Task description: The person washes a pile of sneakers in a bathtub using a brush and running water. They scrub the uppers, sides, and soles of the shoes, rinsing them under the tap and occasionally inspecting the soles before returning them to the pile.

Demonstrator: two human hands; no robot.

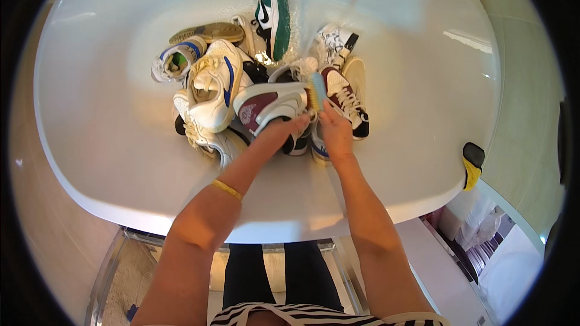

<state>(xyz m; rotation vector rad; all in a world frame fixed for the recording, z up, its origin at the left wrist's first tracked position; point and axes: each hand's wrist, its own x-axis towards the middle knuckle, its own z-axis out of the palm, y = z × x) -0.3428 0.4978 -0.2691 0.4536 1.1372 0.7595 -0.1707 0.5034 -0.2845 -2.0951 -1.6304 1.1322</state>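
Observation:
My left hand [290,127] reaches into the opening of a white and maroon sneaker [260,106] and holds it tilted on its side. A light-blue scrub brush [318,90] with pale bristles is in my right hand [335,127], its bristles against or close beside the sneaker's toe end. Left of the held shoe, a white sneaker with a blue swoosh [217,86] lies on other white shoes. To the right rests a maroon and white laced sneaker [342,93]. Farther back, a green, white and black sneaker [274,25] lies on its side in shallow water.
The shoes lie in a white bathtub [421,127]. A patterned white shoe [333,45] sits at the back right, an upturned sole [208,32] at the back left. A black and yellow object [473,166] hangs on the right rim. Below right, an open compartment holds plastic-wrapped items [480,231].

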